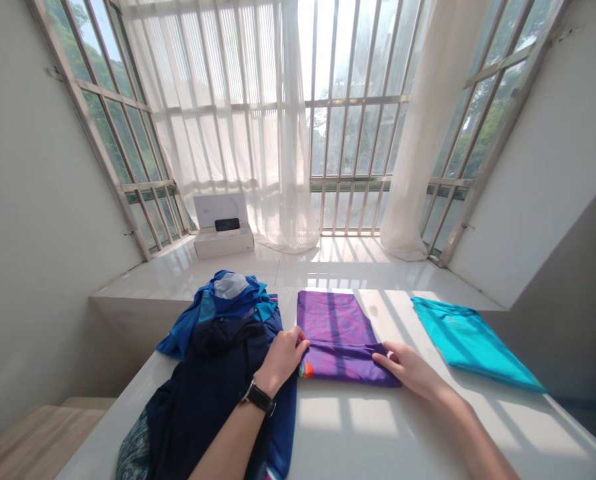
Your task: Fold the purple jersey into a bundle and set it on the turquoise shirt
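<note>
A purple garment [335,320] lies folded flat on the white table [348,433], its near part doubled over, with an orange and red patch at the left edge. My left hand [284,353], a black watch on its wrist, pinches the garment's left edge by the fold. At the right edge, the thumb and fingers of my right hand [403,363] are closed on the purple cloth. Dark and blue clothes [218,380] are heaped under and beside my left forearm. A folded turquoise garment [473,340] lies to the right of my right hand.
Behind the table, a white sill [288,270] bears an open white box [223,245] with a dark phone-like object [227,225] on it. Sheer curtains [273,133] hang before barred windows. Walls stand on both sides, with a wooden surface [38,440] low at the left.
</note>
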A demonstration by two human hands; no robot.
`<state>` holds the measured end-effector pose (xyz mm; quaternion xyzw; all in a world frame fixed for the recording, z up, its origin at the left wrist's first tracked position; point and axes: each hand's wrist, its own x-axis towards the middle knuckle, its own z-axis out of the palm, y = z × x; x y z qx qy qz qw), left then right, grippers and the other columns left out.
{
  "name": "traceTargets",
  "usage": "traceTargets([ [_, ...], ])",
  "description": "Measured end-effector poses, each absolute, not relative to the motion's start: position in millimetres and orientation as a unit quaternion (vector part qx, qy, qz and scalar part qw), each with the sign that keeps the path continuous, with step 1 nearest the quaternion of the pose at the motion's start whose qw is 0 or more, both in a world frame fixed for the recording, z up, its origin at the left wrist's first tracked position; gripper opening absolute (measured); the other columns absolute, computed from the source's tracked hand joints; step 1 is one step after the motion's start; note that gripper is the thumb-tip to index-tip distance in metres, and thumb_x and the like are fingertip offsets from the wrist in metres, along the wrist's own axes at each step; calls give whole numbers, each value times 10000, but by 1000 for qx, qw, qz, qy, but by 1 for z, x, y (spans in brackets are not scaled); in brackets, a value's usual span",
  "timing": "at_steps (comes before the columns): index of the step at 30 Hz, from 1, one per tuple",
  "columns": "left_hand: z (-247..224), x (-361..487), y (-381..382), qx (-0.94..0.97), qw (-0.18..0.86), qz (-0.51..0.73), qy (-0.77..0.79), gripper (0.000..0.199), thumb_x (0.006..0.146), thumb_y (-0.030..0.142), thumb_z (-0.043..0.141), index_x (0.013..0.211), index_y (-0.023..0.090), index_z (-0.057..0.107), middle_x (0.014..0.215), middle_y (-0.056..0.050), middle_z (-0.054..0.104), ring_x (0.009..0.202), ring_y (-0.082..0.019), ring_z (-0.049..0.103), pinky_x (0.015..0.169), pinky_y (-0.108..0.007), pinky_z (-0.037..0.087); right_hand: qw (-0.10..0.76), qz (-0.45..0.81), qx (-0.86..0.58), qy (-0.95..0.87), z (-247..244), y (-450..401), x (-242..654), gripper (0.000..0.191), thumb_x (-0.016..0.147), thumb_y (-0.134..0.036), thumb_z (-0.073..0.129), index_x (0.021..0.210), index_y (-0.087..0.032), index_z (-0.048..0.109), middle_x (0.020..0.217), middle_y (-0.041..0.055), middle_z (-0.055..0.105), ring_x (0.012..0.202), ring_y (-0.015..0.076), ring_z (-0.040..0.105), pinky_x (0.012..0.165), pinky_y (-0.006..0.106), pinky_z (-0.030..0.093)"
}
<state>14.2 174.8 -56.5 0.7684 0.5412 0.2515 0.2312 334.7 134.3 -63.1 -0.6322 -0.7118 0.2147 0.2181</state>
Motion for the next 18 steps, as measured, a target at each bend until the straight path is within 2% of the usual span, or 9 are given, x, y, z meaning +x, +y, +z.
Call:
traceTargets([
  [3,-54,13,176,755,240,271,547,132,950,254,558,926,187,669,774,-49,723,743,-198,690,656,-255,426,214,200,-640,-710,-63,134,335,463,876,-660,490,668,-246,508,602,10,615,595,202,574,593,316,393],
  [6,-54,12,178,732,299,293,537,176,935,327,570,987,178,648,798,-47,729,722,-193,691,649,-258,455,219,208,-642,-705,-62,133,335,456,872,-653,491,674,-243,509,589,3,598,588,196,557,581,312,370],
  [10,-55,7,178,730,336,250,540,312,850,409,649,1058,179,608,684,17,681,670,-187,670,600,-249,444,225,222,-635,-705,-61,133,334,453,855,-637,538,652,-238,468,600,-12,553,598,180,521,570,302,338],
  [12,-55,5,177,743,332,229,535,326,830,392,655,1073,182,599,634,42,641,653,-182,655,578,-242,429,229,232,-623,-711,-61,133,334,455,846,-616,567,626,-236,450,608,-15,544,607,173,510,567,297,333],
  [15,-53,3,175,752,343,227,516,316,818,317,641,1102,191,584,706,44,628,623,-154,637,556,-227,438,239,263,-605,-713,-58,132,333,429,874,-602,546,663,-231,499,641,-13,570,620,175,523,569,294,352],
  [18,-53,5,174,728,398,240,504,270,857,286,581,1112,204,540,825,31,615,548,-123,619,487,-215,457,251,285,-596,-708,-56,130,331,410,903,-607,509,739,-233,535,695,-6,603,639,181,550,578,296,379],
])
